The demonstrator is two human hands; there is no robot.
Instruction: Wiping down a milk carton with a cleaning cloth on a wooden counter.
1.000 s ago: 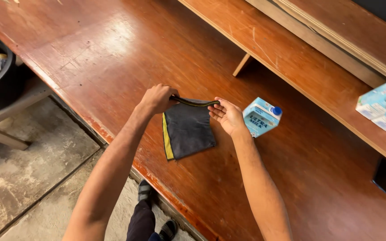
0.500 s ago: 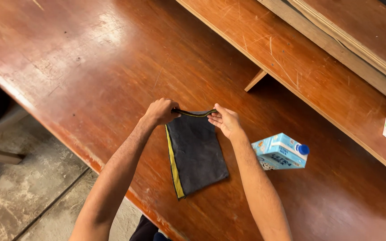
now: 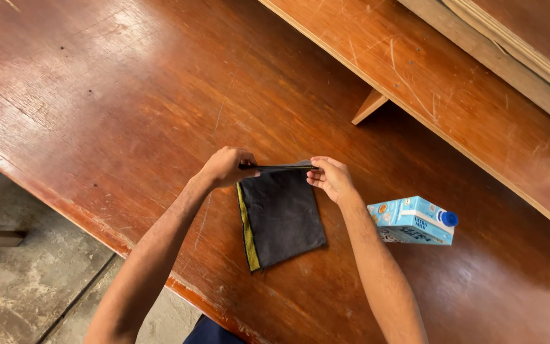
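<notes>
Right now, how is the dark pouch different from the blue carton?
The dark pouch is flat and soft-looking, black with a yellow edge stripe; the blue carton is a boxy pack, light blue with a dark blue cap. The left hand and right hand pinch the pouch's top edge; no hand touches the carton, which lies on its side. Both rest on the wooden table.

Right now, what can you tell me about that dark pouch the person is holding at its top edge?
The pouch is a flat, roughly rectangular piece of dark grey fabric with a yellow strip down its left side. It lies on the reddish wooden table, near the table's front edge. The left hand and right hand each pinch one end of its black top edge, which looks pulled straight between them. A blue and white carton lies on its side to the right, not touching it.
</notes>
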